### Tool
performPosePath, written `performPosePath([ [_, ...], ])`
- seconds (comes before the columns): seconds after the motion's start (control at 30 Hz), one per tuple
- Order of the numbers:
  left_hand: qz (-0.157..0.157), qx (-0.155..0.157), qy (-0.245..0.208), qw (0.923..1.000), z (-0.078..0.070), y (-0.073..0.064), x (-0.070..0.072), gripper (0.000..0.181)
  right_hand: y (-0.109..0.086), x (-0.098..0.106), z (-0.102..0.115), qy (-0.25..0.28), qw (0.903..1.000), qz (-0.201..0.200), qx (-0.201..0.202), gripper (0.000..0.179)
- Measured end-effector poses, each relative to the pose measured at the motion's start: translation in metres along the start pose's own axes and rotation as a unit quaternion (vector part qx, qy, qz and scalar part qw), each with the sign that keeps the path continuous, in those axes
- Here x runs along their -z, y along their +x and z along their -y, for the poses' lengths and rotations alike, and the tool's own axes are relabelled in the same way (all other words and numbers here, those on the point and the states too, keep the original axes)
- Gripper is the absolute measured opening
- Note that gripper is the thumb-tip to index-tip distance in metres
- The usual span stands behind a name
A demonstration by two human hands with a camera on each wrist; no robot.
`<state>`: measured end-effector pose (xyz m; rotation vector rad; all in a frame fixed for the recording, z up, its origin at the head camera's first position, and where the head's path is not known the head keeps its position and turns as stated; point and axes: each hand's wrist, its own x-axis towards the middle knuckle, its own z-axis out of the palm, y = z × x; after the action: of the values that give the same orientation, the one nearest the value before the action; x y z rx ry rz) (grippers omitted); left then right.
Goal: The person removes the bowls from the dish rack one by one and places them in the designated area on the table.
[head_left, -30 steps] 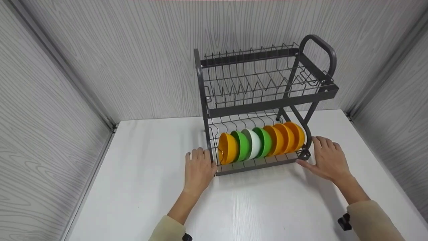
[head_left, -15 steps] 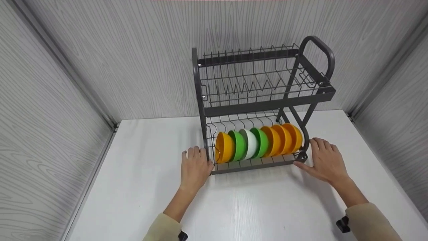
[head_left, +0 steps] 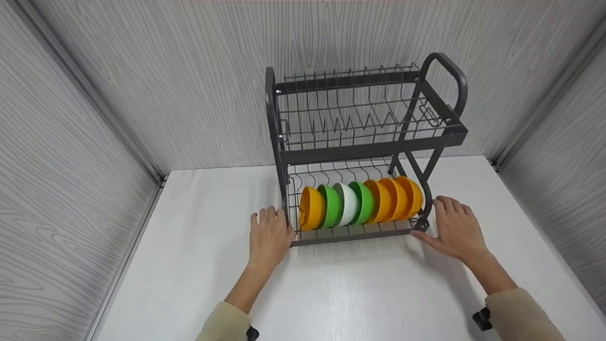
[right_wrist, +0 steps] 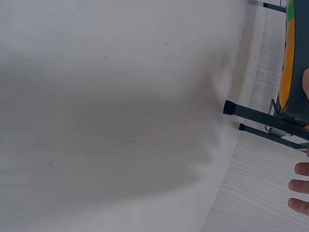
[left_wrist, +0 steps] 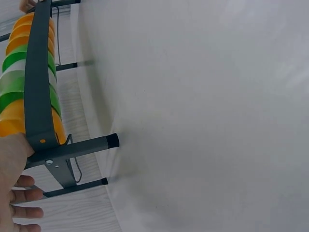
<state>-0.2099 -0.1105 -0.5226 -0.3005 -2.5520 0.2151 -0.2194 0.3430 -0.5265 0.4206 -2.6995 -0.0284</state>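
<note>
A dark metal two-tier dish rack [head_left: 364, 152] stands on the table in the head view. Along its lower tier a row of bowls leans on edge: several orange bowls [head_left: 380, 201], two green bowls [head_left: 332, 206] and a white bowl [head_left: 349, 203]. My left hand [head_left: 269, 239] grips the lower left front corner, thumb at the front rail and fingers along the outer side. At the opposite corner my right hand [head_left: 459, 232] holds the rack likewise, thumb on the rail. The right wrist view catches only part of that hand's fingers [right_wrist: 300, 186].
The white tabletop [head_left: 350, 289] extends before the rack and to both sides. Wood-grain panels enclose it: a back wall [head_left: 203, 94], a left wall [head_left: 61, 166] and a right wall [head_left: 563, 156]. In the upper tier, wire dividers [head_left: 350, 123] rise.
The rack with its bowls has shifted slightly left and turned a little, its right front end coming nearer. Both hands have moved left with it, keeping their hold on the lower corners.
</note>
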Motion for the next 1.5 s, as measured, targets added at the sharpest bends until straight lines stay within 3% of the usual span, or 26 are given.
performPosePath([
  [0.47, 0.006, 0.000, -0.006, 1.0000, 0.011, 0.002, -0.006, 0.038, 0.002, 0.000, 0.011, -0.002, 1.0000, -0.001, 0.001, 0.099],
  [0.77, 0.013, 0.021, -0.018, 0.9995, 0.018, 0.004, -0.008, 0.037, 0.004, -0.003, 0.021, -0.007, 0.9998, -0.019, 0.003, 0.100],
  [1.07, 0.011, 0.018, -0.013, 0.9997, 0.024, 0.004, -0.012, 0.038, 0.005, -0.002, 0.029, -0.009, 0.9992, -0.038, 0.012, 0.100],
  [1.5, 0.005, 0.023, -0.001, 0.9997, 0.032, 0.007, -0.017, 0.038, 0.011, -0.001, 0.040, -0.017, 0.9995, -0.025, 0.004, 0.100],
])
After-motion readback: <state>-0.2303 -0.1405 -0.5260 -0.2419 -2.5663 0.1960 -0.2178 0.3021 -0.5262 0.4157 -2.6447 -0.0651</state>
